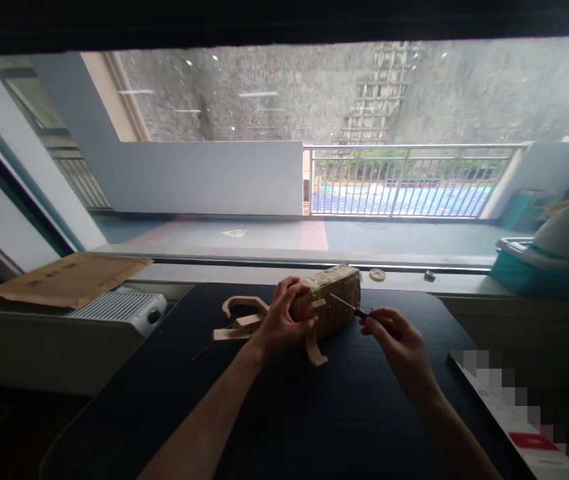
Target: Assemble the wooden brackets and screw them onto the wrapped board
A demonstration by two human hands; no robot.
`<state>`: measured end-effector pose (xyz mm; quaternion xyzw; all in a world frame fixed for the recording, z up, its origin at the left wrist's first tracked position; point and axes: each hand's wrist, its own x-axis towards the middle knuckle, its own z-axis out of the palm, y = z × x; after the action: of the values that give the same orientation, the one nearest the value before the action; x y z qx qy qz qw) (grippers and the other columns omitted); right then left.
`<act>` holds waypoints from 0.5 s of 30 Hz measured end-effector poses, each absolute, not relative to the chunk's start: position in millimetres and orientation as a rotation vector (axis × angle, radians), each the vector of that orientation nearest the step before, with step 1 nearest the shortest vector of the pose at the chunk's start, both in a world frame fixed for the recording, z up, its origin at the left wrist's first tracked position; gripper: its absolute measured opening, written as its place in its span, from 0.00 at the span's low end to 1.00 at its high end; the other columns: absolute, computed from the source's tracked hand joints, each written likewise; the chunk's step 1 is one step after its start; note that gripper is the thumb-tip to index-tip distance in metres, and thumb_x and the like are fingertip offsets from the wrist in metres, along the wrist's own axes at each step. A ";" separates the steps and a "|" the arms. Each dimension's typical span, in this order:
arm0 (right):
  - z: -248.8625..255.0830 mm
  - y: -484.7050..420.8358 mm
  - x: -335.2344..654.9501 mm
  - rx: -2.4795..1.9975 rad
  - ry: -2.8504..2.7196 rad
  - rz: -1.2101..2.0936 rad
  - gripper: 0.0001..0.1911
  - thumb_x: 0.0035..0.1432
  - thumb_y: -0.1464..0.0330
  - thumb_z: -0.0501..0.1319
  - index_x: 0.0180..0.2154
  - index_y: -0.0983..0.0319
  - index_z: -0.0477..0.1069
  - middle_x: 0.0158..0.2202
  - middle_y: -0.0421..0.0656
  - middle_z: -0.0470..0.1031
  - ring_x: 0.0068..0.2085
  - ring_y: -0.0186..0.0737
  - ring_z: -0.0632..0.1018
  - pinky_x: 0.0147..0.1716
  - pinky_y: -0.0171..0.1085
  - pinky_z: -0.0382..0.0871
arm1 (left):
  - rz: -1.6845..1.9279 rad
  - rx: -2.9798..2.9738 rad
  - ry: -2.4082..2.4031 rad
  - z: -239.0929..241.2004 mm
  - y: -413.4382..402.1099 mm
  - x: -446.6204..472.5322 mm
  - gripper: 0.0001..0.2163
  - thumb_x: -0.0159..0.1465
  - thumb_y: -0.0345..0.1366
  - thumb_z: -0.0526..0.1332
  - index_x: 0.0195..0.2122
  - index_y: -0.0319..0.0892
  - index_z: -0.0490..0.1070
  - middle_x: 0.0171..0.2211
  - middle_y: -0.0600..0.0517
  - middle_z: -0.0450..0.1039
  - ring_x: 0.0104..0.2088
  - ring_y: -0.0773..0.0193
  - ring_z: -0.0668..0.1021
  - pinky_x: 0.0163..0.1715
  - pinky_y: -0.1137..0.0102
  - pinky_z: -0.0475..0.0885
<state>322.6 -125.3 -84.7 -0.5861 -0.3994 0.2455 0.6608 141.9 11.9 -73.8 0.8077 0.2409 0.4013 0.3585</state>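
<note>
A light wooden model [332,300] with a blocky body and curved leg-like pieces lies on the black table [274,413]. My left hand [282,321] is wrapped around its left end. My right hand [397,337] pinches a thin dark-handled tool [349,307], whose metal tip touches the side of the wooden body. A curved wooden piece [242,305] and flat wooden parts [232,330] lie just left of my left hand. A small thin pin [199,354] lies on the table farther left.
A window sill runs behind the table, with a tape roll [377,274] and a small dark object [430,275] on it. Cardboard [64,279] rests over a white heater [122,308] at left. A teal bin [539,270] stands right. A printed sheet [514,420] lies at the table's right edge.
</note>
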 end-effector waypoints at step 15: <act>-144.5 -137.1 273.5 -1.705 -1.568 0.235 0.15 0.59 0.67 0.52 0.45 0.59 0.71 0.39 0.45 0.77 0.35 0.44 0.78 0.35 0.40 0.72 | 1.030 1.464 0.726 -126.1 5.4 156.1 0.39 0.45 0.36 0.71 0.56 0.45 0.54 0.45 0.48 0.72 0.47 0.56 0.74 0.44 0.65 0.71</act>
<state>273.5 -137.1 -144.5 -0.6725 -0.6186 0.0928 0.3956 156.1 5.4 -126.1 0.6232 0.3091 0.4388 0.5687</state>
